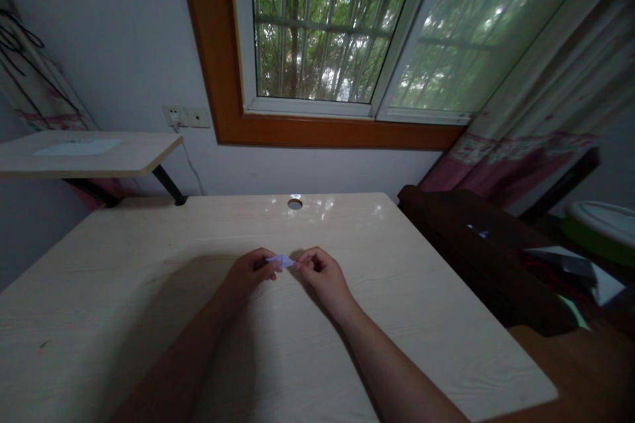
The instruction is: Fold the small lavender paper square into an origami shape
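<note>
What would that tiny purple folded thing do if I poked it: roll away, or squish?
The purple folded thing is probably light, being small enough for the left hand to pinch by its fingertips. It looks like paper, so it might crease if squished. Its pointed, flat-looking shape suggests it would slide across the table rather than roll.

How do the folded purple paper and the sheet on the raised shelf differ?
Size: the folded paper looks smaller than the sheet.
Colour: the folded paper is light purple, the sheet pale bluish-white.
Pose: the folded paper is held between left hand and right hand; the sheet lies flat on the raised shelf.
</note>
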`<state>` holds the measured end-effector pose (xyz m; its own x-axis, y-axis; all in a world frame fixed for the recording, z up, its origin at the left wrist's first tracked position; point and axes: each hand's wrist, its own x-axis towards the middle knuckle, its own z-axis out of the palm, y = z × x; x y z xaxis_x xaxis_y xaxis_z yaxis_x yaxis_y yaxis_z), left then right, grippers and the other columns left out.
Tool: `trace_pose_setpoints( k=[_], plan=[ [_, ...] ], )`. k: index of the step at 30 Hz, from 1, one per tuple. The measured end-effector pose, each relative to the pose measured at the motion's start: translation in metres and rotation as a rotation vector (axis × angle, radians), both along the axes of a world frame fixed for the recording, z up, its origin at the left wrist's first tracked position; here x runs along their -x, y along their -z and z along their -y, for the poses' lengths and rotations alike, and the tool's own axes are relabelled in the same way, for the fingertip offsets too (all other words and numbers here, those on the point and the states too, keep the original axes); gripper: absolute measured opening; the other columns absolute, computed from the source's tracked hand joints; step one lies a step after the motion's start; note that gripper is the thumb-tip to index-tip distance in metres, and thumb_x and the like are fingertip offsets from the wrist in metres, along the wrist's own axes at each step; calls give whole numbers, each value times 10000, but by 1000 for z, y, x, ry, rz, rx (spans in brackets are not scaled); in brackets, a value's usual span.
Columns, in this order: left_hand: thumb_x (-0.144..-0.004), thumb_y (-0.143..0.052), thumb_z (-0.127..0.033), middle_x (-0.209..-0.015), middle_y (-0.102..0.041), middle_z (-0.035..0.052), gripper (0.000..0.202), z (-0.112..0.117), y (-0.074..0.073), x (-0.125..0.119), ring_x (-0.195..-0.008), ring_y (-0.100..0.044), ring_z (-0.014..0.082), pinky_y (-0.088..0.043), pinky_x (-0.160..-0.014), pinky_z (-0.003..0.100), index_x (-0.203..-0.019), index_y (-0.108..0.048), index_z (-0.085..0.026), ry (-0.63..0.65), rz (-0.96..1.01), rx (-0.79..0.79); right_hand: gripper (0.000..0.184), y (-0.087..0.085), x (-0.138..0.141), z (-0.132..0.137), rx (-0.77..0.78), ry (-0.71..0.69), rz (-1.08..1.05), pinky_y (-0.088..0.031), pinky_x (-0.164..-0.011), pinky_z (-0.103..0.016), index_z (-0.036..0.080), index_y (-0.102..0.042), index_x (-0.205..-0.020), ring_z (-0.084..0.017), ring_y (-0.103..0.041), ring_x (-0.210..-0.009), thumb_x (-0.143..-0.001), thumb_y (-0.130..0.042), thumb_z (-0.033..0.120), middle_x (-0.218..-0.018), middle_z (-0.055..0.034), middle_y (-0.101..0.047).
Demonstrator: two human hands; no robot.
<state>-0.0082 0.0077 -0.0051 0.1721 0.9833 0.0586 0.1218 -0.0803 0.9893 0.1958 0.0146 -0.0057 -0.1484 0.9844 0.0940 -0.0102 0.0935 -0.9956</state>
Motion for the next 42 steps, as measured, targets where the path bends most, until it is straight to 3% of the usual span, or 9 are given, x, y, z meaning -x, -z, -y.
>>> trace_pose_setpoints(
  k=[18, 24, 30, 42],
  plan=[
    [-827, -650, -324, -719, -706, 39, 188, 3, -4, 1, -670, -621, 148, -481, -664, 257, -782, -706, -150, 48, -22, 0, 243, 6, -1, 2, -64, -19, 110, -265, -534, -246, 181, -689, -817, -107, -345, -561, -771, -746, 413, -587, 53, -445],
    [-819, -668, -401, -697, -724, 52, 262, 7, -6, 0, -628, -642, 159, -512, -642, 278, -742, -714, -154, 81, -6, 57, 208, -1, 0, 5, -87, -76, 146, -308, -554, -245, 196, -747, -926, -112, -401, -592, -802, -716, 360, -725, 2, -608],
    [-803, -681, -441, -684, -733, 64, 303, 6, -5, 0, -613, -663, 166, -528, -632, 283, -727, -731, -152, 115, -13, 75, 218, -4, 0, 5, -131, -116, 218, -359, -589, -255, 198, -761, -818, -137, -469, -633, -829, -696, 406, -688, -11, -604],
    [-818, -666, -408, -603, -688, 34, 280, 5, -5, 0, -541, -618, 140, -488, -564, 251, -711, -712, -154, 12, -23, 63, 197, -1, 3, 3, -114, -62, 212, -382, -611, -262, 188, -745, -801, -146, -513, -649, -814, -695, 378, -716, -18, -639]
  ],
)
